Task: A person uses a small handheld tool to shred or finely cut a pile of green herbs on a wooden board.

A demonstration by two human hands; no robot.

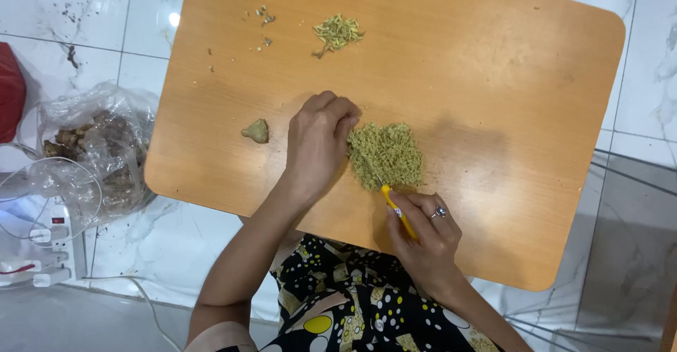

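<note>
Two bare hands work over a rounded-corner orange-brown wooden board [493,91] laid on a white marbled tile floor [635,133]; head view only.

Left hand [319,144]: forearm enters from lower left and runs up and to the right, wrist roughly straight, back of hand facing the camera. Fingers are curled under, with the fingertips [347,123] bunched and pressed at the left edge of a flat heap of finely chopped yellow-green ginger [386,155] near the board's middle. Whether anything is pinched beneath them cannot be told.

Right hand [423,236]: forearm enters from lower right, and the hand sits at the board's near edge, just below the heap. Fingers are closed around the yellow handle of a small knife [398,211], with a ring on one finger. The handle points up and left toward the heap; the blade is mostly lost against the chopped bits.

Other items: a small lump of unpeeled ginger [256,131] lies on the board just left of the left hand, apart from it. A smaller pile of pale shreds [337,33] and scattered scraps [262,17] sit at the far side. Off the board to the left sit a clear plastic bag of ginger roots [99,151] and a white power strip [42,243].
</note>
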